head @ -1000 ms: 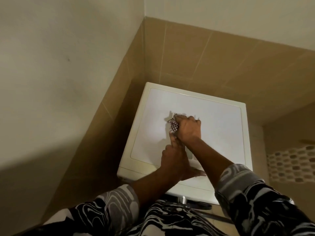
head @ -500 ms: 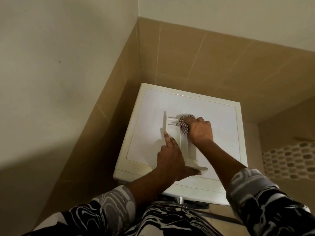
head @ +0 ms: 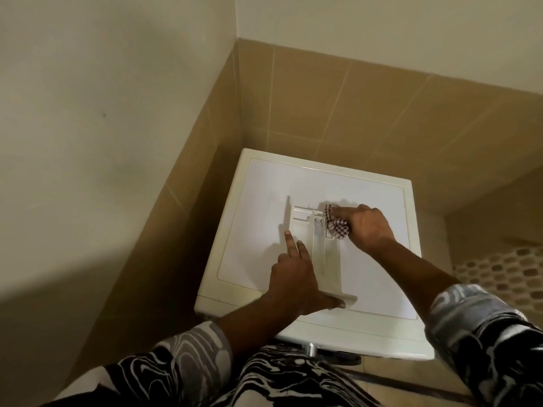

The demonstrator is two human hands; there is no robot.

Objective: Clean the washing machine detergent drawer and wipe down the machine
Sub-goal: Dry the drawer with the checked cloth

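Note:
The white detergent drawer point(head: 302, 227) lies flat on top of the white washing machine point(head: 258, 183), with its front panel toward me. My left hand point(head: 296, 274) presses down on the drawer's near left part, two fingers straight along its left wall and the thumb spread toward the front panel. My right hand point(head: 367, 227) grips a bunched checked cloth point(head: 336, 224) and holds it against the drawer's far right compartment.
The machine stands in a corner. Tan tiled walls point(head: 323, 98) rise behind it and to its left, with plain plaster above. A patterned mosaic strip point(head: 505, 274) shows low on the right. The machine's front edge is near my body.
My right hand has carried the cloth to the right, from the drawer's far middle to its right compartment. More of the drawer's ribs show. My left hand stays pressing the drawer.

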